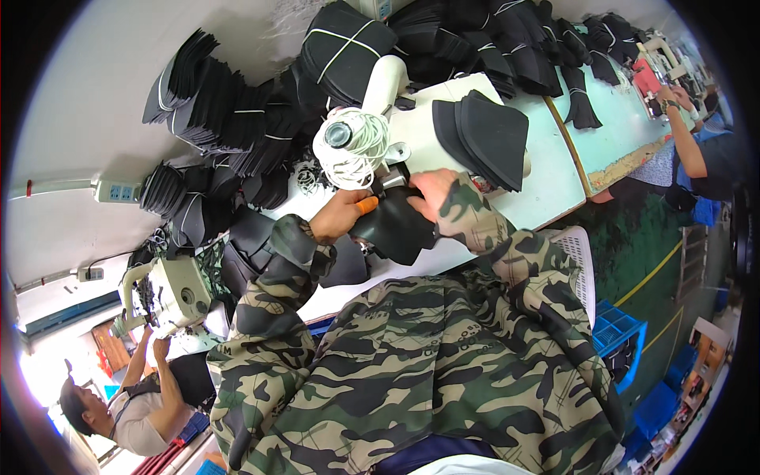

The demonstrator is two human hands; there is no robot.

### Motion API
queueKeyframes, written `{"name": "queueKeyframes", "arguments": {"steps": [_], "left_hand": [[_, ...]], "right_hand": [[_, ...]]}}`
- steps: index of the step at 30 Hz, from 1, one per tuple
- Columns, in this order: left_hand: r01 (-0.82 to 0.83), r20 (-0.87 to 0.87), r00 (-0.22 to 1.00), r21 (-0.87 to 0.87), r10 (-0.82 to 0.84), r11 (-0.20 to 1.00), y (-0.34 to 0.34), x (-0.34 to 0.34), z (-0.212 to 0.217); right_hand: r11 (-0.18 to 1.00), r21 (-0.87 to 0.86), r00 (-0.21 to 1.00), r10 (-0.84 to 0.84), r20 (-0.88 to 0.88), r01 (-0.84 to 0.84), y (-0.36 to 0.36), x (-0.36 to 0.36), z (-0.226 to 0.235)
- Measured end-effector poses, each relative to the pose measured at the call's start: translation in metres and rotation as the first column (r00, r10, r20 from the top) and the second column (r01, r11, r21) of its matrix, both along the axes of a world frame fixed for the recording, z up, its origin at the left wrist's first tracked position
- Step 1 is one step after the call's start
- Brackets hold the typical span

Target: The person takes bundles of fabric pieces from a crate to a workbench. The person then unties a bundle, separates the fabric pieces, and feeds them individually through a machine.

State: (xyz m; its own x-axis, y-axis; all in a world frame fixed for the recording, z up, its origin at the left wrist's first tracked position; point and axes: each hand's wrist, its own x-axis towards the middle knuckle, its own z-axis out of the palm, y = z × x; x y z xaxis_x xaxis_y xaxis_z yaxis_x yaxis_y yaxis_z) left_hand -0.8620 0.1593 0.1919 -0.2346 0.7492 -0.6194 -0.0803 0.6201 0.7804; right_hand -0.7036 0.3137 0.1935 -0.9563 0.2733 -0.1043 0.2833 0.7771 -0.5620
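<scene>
A curved, smooth black sheet piece [396, 227] is held between my two hands at the front of a white sewing machine [385, 83]. My left hand [339, 215], with an orange cover on one finger, is closed on its left edge. My right hand [435, 190] grips its upper right edge, the fingertips partly hidden. The piece's far edge lies by the machine's metal parts [390, 180], and the needle area is hard to make out. A coil of white cord [354, 150] hangs on the machine head. Another black piece [346, 263] lies below my left wrist.
Fan-shaped black pieces [484, 136] lie right of the machine. Tied black bundles [348, 47] line the table's back. A white basket [575, 261] and blue crate [616, 326] stand at my right. People work at other machines, left [150, 419] and far right [693, 142].
</scene>
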Motion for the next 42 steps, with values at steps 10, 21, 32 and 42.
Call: {"name": "queueKeyframes", "arguments": {"steps": [10,21,32,42], "left_hand": [[-0.096,-0.376,0.911,0.199,0.166,0.975,-0.019,-0.045,-0.03],[0.227,-0.735,0.383,-0.512,-0.559,0.829,-0.093,-0.013,-0.064],[0.347,-0.184,0.925,0.052,-0.333,0.936,-0.04,-0.003,0.006],[0.259,0.039,0.966,-0.121,-0.256,0.958,-0.036,-0.038,-0.005]], "right_hand": [[0.896,-0.385,0.923,-0.318,-0.215,0.219,0.029,0.071,0.036],[0.927,-0.265,0.911,-0.331,-0.246,0.266,0.007,0.06,0.012],[0.555,-0.815,0.982,-0.02,0.186,0.166,-0.051,0.014,-0.02],[0.868,-0.473,0.982,-0.186,-0.03,0.15,-0.01,0.013,-0.008]]}}
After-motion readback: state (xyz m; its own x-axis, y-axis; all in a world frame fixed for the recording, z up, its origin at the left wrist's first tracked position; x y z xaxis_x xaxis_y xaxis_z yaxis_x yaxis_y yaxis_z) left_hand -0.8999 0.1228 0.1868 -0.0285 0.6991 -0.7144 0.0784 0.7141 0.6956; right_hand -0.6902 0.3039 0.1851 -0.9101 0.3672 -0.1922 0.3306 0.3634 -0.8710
